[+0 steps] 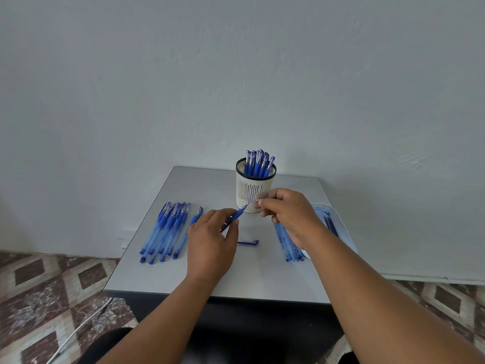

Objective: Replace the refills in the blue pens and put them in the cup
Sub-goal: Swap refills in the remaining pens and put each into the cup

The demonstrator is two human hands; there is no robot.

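Blue ribbed pen (pixel 234 218) gripped; slotted cup (pixel 252 190) behind

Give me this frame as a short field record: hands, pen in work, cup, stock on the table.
left hand: grips the pen in work by its barrel
right hand: pinches at that pen's tip end
pen in work: held above the table, tip toward the cup
cup: upright at the back, holds capped pens
pen pile: left of the hands
refills: right, beside a clear tray
loose cap: on the table
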